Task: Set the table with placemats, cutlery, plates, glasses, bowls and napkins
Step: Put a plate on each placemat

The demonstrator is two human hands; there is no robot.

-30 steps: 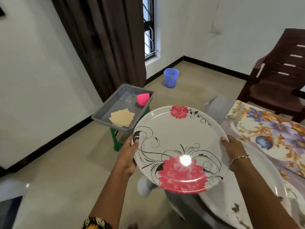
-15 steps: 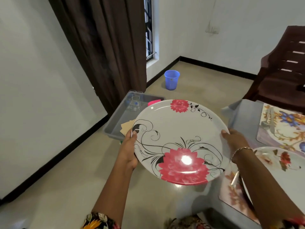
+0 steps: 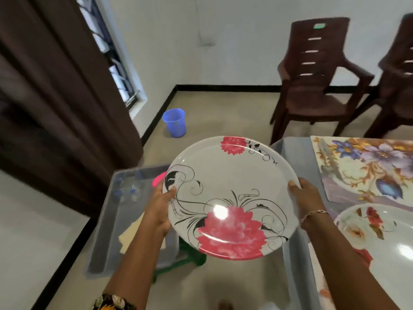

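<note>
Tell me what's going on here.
A person holds a floral plate by its rim, left hand on one side and right hand on the other, in the air beside the table. A flowered placemat on the table has no plate on it, and another plate is already set down nearer the person. To the left, a grey tray on a green stool holds napkins and a pink bowl, not yet laid out.
</note>
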